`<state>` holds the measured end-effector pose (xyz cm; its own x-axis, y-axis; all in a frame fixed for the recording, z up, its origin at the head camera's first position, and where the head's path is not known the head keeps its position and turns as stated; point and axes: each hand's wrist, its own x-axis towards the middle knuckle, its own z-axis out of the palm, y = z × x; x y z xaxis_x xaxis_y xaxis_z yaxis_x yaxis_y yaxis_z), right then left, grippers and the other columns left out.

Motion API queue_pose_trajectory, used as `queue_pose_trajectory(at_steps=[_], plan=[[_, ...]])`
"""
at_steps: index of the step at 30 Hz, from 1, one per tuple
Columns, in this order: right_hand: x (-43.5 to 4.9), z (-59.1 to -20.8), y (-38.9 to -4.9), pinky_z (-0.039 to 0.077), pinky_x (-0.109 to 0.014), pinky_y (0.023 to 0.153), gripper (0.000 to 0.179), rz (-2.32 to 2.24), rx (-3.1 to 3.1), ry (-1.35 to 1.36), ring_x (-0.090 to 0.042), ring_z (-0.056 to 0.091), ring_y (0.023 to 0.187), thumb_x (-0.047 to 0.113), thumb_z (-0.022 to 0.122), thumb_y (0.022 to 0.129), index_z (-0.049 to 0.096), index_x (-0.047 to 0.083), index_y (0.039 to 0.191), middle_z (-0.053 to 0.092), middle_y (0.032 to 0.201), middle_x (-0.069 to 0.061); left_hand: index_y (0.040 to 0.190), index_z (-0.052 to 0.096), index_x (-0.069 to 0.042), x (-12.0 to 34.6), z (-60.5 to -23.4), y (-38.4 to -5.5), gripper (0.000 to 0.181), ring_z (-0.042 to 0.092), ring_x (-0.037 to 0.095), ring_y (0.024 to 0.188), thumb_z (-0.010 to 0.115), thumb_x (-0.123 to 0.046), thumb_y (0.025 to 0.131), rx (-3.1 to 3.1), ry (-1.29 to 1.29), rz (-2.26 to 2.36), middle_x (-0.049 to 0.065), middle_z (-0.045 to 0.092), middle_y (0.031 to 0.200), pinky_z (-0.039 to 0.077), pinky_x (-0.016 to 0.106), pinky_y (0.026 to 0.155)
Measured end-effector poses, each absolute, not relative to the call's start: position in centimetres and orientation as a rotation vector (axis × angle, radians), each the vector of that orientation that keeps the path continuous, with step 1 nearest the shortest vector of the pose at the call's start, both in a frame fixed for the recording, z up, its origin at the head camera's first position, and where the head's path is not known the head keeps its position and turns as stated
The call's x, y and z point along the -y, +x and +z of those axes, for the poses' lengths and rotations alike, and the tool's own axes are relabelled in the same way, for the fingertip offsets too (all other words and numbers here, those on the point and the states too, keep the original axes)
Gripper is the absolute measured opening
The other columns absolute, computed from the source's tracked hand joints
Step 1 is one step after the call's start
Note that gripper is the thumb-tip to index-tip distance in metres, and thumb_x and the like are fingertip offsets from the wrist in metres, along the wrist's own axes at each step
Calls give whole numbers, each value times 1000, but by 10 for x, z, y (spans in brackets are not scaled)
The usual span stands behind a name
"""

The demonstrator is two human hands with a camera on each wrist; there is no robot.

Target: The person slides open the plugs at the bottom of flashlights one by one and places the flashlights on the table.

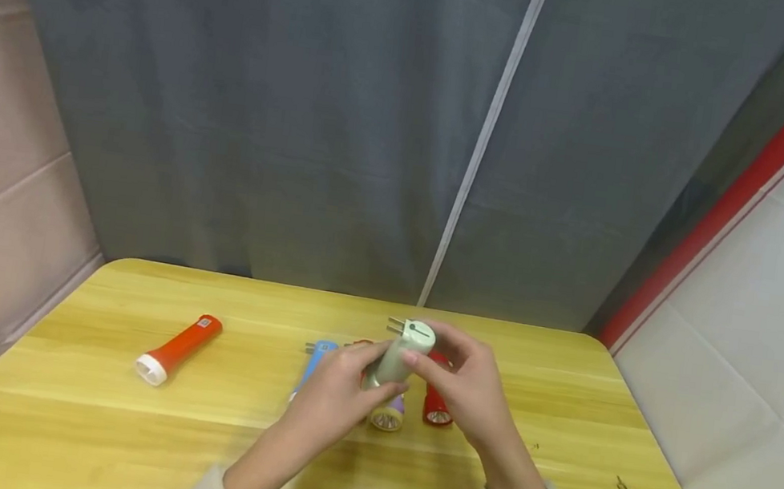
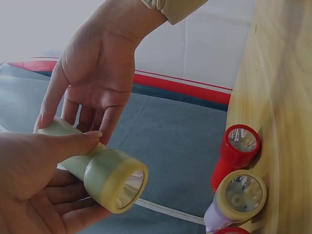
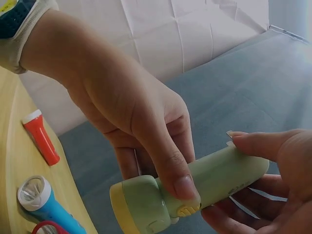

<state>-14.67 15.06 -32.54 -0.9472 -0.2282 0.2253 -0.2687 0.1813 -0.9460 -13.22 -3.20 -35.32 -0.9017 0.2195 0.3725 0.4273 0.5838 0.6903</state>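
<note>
A pale green flashlight (image 1: pixel 394 364) with a yellow rim around its lens is held up over the table in both hands. My left hand (image 1: pixel 338 388) grips its body, thumb lying by the yellow switch (image 3: pixel 189 208) in the right wrist view. The right hand (image 1: pixel 476 385) holds the tail end between thumb and fingers. Two metal prongs (image 1: pixel 395 325) stick out sideways near that end. The lens (image 2: pixel 130 189) points toward the lower right in the left wrist view. Whether it is lit, I cannot tell.
Behind the hands lie a blue flashlight (image 3: pixel 57 210), a lavender one with a cream head (image 1: pixel 387 418) and a red one (image 1: pixel 438 407); another red one is mostly hidden. An orange-red flashlight (image 1: pixel 182 348) with a white head lies at left on the wooden table (image 1: pixel 85 452). A grey curtain (image 1: pixel 290 120) hangs behind.
</note>
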Motion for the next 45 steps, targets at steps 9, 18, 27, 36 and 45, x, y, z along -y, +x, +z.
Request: queue_pose_trajectory(at_steps=[9, 18, 27, 36, 45], plan=[[-148, -325, -148, 54, -25, 98, 40, 1913, 2423, 410, -19, 66, 114, 14, 78, 89, 68, 8, 127, 71, 125, -11, 123, 70, -14, 34, -359, -131, 43, 67, 13, 95, 81, -32, 86, 2605, -460, -1238, 0, 75, 109, 58, 31, 80], [-140, -329, -157, 56, -26, 93, 39, 1919, 2462, 439, -21, 68, 107, 17, 80, 88, 70, 8, 125, 73, 121, -12, 132, 59, -13, 53, -368, -123, 67, 65, 13, 105, 91, -25, 75, 2650, -536, -1245, 0, 71, 122, 59, 38, 91], [-119, -331, -165, 61, -34, 88, 47, 2029, 2451, 484, -21, 71, 100, 16, 76, 91, 60, 8, 135, 72, 118, -18, 138, 55, -13, 69, -369, -112, 80, 69, 17, 105, 93, -17, 69, 2716, -438, -1151, 3, 71, 119, 60, 38, 87], [-88, -334, -173, 63, -40, 84, 39, 2110, 2451, 451, -25, 73, 100, 17, 76, 91, 60, 9, 126, 73, 115, -18, 126, 66, -9, 86, -374, -98, 66, 74, 20, 91, 95, -18, 67, 2653, -263, -904, 5, 77, 105, 62, 37, 78], [-64, -343, -191, 64, -35, 76, 40, 1811, 2684, 522, -24, 74, 94, 32, 77, 90, 67, 7, 121, 75, 113, -13, 104, 73, -16, 101, -378, -92, 41, 71, 10, 76, 93, -22, 69, 2666, -265, -799, -2, 77, 87, 57, 27, 66]])
